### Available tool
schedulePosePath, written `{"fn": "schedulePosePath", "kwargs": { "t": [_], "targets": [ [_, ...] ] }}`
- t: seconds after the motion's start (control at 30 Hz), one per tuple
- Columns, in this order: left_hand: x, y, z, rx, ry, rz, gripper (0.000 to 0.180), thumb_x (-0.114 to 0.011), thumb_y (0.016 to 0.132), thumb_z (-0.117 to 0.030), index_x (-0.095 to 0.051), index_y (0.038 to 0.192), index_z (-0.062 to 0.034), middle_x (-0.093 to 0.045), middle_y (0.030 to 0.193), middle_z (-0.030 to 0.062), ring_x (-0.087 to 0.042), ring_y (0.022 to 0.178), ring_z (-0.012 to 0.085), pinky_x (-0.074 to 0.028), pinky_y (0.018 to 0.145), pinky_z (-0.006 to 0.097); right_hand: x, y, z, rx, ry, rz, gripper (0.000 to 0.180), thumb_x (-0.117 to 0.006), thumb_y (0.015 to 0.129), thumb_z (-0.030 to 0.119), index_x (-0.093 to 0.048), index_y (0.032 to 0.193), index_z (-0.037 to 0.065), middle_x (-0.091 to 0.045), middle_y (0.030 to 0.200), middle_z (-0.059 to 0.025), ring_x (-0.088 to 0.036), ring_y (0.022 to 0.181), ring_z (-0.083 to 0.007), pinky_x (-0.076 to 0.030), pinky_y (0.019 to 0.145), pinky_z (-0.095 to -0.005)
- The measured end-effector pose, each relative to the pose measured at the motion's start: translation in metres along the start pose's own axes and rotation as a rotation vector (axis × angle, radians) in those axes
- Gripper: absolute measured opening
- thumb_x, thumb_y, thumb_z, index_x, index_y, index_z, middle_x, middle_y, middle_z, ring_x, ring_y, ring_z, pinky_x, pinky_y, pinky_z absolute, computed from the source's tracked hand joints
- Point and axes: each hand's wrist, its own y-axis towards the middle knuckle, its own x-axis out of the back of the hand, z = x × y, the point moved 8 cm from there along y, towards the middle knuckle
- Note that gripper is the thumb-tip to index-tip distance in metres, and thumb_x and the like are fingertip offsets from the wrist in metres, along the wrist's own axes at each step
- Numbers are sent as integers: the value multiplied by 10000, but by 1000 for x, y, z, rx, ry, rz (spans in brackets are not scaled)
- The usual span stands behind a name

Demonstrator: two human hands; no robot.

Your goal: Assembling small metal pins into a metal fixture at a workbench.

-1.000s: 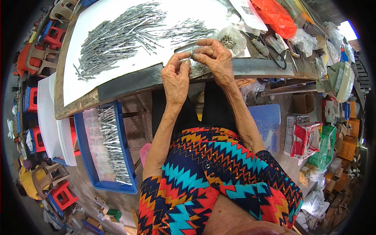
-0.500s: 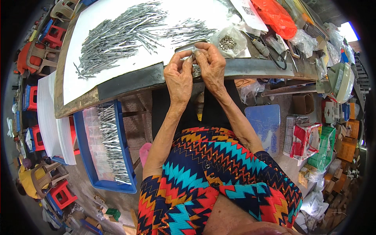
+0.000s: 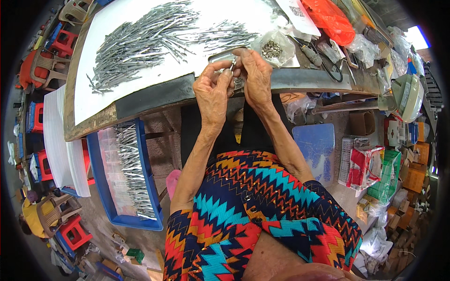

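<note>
Workbench (image 3: 157, 96): metal pc (image 3: 233, 62) btwn hands (image 3: 212, 96)

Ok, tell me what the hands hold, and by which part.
A small, slender, silvery metal piece, its lower end pinched by the left hand; the right hand is at its upper end, grip there unclear.

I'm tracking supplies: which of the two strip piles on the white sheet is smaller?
The right pile, beside the clear bag of metal bits; the left pile spreads much wider.
</note>
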Motion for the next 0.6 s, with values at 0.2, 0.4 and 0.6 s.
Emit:
{"fn": "schedulePosePath", "kwargs": {
  "t": [0.2,0.4,0.6],
  "targets": [
    [1,0,4,-4,-14,-9,158,-534,826,-57,-578,969,-6,-522,600,-7,-364,432,4,-236,366,151,-7,-7,4,111,-59,-53,225,-508,880,170,-531,950,-43,-516,689,-3,-452,601,-61,-377,529,-190],
    [3,0,8,12,-55,-28,170,-534,829,-64,-568,980,7,-519,601,-3,-362,428,7,-237,364,153,-16,-14,5,110,-129,-16,198,-524,871,139,-512,965,-35,-521,700,-8,-444,603,-39,-373,503,-184],
    [1,0,8,5,-70,-5,168,-530,835,-67,-560,979,14,-523,611,5,-365,426,11,-242,365,153,-1,-7,4,114,-207,-70,188,-536,856,115,-516,969,-34,-533,743,-12,-468,648,-60,-403,569,-204]
  ]
}}
